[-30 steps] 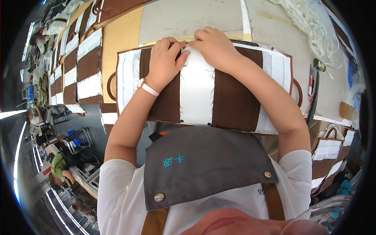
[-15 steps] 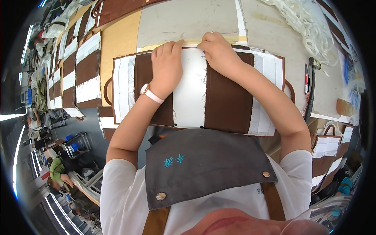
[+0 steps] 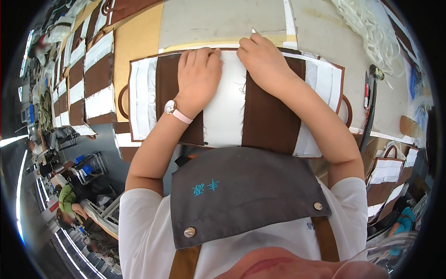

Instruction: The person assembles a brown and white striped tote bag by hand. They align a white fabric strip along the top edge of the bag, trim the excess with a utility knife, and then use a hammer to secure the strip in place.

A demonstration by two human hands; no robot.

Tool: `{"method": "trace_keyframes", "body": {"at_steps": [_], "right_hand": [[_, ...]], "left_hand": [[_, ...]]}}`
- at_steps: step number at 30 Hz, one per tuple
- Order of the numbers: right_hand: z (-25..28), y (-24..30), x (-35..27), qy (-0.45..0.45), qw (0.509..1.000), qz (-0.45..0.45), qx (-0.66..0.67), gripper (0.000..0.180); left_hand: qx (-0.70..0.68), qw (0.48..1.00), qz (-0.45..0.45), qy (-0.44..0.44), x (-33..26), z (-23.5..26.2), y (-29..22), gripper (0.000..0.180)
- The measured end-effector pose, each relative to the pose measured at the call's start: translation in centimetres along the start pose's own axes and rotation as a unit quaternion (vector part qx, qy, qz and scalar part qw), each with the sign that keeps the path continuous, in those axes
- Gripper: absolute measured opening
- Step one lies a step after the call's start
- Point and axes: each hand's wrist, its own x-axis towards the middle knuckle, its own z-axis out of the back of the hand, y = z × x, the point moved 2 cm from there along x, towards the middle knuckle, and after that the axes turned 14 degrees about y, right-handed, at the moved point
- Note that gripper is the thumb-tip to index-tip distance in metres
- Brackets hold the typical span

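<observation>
A flat, unfinished bag body [image 3: 224, 104] lies across the table before me. It has a white middle, dark brown bands with frayed threads, pale lining strips and a brown handle at each end. My left hand [image 3: 200, 76] rests on its far edge, fingers bent over and thumb close by, pinching the rim. Right of it, my right hand [image 3: 265, 58] is closed at the same edge. A small pale pointed tip [image 3: 253, 30] sticks up from its fingers; the rest of that tool is hidden. The near edge touches my grey apron [image 3: 241, 195].
Similar brown-and-white bag pieces [image 3: 99, 74] overlap at the left. Far right lie a heap of clear plastic strips [image 3: 371, 37], a red pen-like tool [image 3: 366, 93] and a black curved tool [image 3: 370, 111]. More bags [image 3: 385, 172] stand below the right table edge.
The bag body has shifted slightly toward me. My right hand has turned a little, and the pale tip stands out further above its fingers. The left hand keeps its place on the edge.
</observation>
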Motion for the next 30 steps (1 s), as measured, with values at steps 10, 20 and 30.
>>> {"method": "trace_keyframes", "body": {"at_steps": [10,20,30], "right_hand": [[-0.9,-1.4,2.1,-0.010,0.956,-0.064,0.287,0.017],[-0.7,-0.5,0.4,0.019,0.996,0.022,0.081,0.014],[-0.2,-2.7,-0.6,-0.095,0.980,-0.036,0.171,0.016]], "left_hand": [[0.022,0.999,0.024,0.037,-1.0,0.2,1.4,0.034],[-0.170,0.984,0.057,0.007,1.2,-0.5,-0.2,0.028],[-0.080,0.996,-0.031,-0.005,1.0,-0.8,-1.3,0.031]]}}
